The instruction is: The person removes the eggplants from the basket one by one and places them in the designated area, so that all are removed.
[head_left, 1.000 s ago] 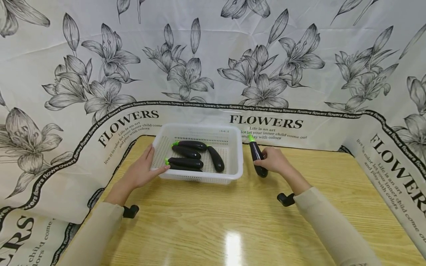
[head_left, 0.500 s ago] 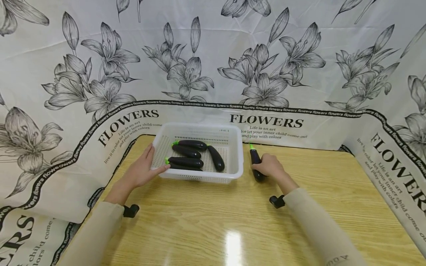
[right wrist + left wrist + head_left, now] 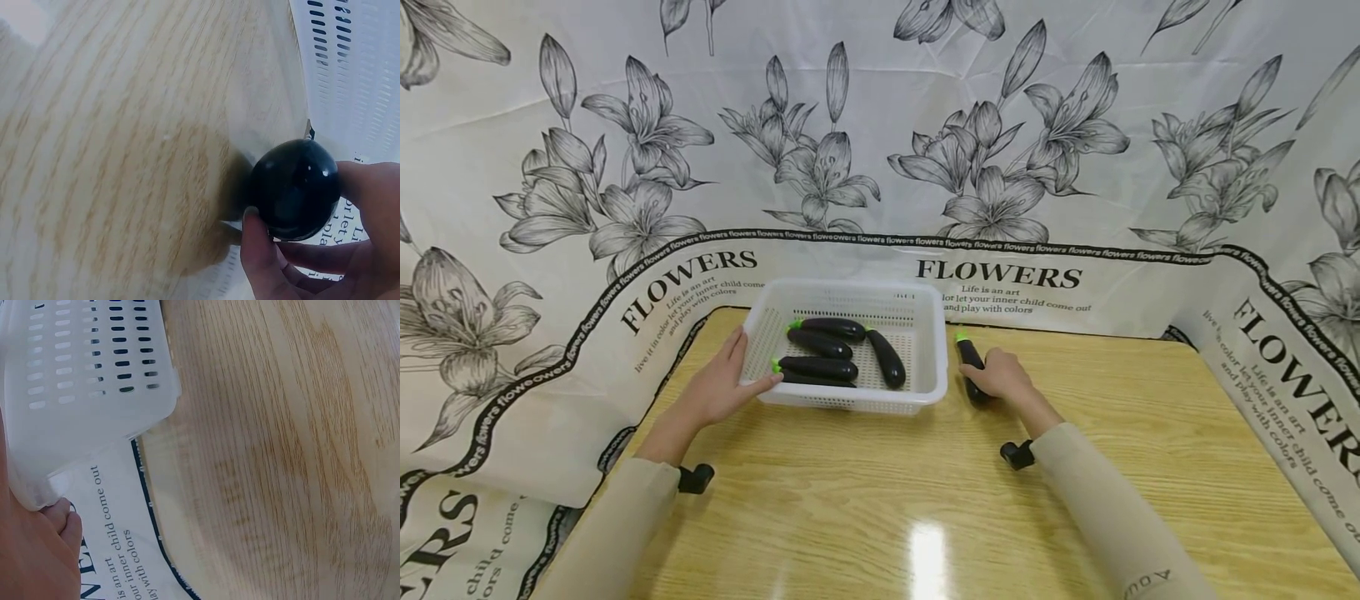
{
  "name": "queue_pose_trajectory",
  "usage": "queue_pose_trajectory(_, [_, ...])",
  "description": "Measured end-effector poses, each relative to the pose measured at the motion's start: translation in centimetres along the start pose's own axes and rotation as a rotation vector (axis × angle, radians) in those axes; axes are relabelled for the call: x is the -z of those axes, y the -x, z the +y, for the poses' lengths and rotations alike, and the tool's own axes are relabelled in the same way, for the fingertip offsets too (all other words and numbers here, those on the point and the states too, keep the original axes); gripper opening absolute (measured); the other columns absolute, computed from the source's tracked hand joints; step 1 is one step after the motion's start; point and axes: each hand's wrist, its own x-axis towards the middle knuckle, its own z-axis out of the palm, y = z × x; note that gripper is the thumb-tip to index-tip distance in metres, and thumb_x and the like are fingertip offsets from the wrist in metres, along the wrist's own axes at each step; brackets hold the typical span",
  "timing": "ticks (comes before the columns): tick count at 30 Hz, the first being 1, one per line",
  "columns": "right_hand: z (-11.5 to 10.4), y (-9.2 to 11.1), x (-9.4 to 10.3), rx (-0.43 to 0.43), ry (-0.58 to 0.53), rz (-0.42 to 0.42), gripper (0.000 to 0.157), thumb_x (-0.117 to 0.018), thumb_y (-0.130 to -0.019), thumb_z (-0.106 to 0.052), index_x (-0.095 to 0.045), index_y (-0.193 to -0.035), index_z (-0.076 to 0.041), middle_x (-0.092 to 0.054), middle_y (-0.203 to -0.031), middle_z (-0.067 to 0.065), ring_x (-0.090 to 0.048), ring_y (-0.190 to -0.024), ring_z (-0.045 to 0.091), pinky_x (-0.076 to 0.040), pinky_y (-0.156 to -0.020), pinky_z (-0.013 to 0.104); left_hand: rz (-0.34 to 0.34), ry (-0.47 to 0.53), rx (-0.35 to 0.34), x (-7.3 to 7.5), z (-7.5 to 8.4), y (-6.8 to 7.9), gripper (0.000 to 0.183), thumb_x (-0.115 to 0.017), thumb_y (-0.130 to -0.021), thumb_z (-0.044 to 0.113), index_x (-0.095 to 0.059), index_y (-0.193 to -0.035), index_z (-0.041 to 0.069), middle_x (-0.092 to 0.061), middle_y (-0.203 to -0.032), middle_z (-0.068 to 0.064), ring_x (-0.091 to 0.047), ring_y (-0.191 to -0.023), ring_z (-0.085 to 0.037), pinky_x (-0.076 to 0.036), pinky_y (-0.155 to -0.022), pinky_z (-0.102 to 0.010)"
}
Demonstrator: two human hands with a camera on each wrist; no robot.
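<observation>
A white perforated plastic basket [image 3: 931, 396] stands at the back of the wooden table, with several dark eggplants [image 3: 887, 360] with green stem ends lying in it. My left hand [image 3: 715, 385] holds its left end, thumb over the front rim and fingers along the side; the left wrist view shows curled fingertips at the basket wall [image 3: 94, 425]. Just right of the basket, my right hand [image 3: 1009, 379] grips another eggplant [image 3: 967, 354], stem end pointing away. Its rounded dark bottom [image 3: 294, 187] sits between thumb and fingers, close over the table, in the right wrist view.
The wooden table [image 3: 835, 500] runs back to a white cloth [image 3: 850, 200] printed with flowers and lettering, which hangs behind and at both sides. A dark camera mount [image 3: 1017, 454] shows at the right wrist, another mount [image 3: 696, 478] at the left.
My right hand has lowered the eggplant toward the table and shifted it slightly left, nearer the basket. The left hand and the basket have stayed put.
</observation>
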Motion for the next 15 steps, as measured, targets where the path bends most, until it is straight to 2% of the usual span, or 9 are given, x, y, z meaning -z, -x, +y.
queue_pose_trajectory(15, [-0.01, 0.02, -0.25, 0.019, -0.054, 0.0, 0.047, -0.06, -0.101, -0.039, -0.058, -0.1, 0.008, -0.059, -0.085, 0.018, -0.057, -0.073, 0.026, -0.046, -0.06, 0.031, -0.006, -0.004, 0.004, -0.02, 0.12, 0.04, 0.113, -0.05, -0.094, 0.074, 0.001, -0.163, 0.001, 0.004, -0.171, -0.016, -0.019, -0.152, -0.046, -0.033, -0.114, -0.064])
